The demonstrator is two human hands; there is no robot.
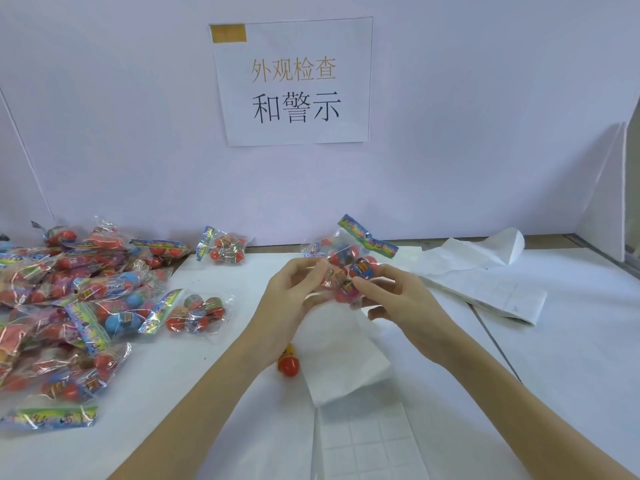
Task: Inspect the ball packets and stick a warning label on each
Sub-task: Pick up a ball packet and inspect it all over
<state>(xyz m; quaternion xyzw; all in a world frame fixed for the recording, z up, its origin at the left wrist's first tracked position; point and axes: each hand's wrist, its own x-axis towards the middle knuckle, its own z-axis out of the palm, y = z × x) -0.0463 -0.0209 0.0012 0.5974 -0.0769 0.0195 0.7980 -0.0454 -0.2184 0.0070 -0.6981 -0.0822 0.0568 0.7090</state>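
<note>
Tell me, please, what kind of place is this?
Probably a packing or quality-check station in a small factory. A printed sign in Chinese hangs on the partition wall, a pile of ball packets lies on the table, and both hands hold one packet over label sheets.
</note>
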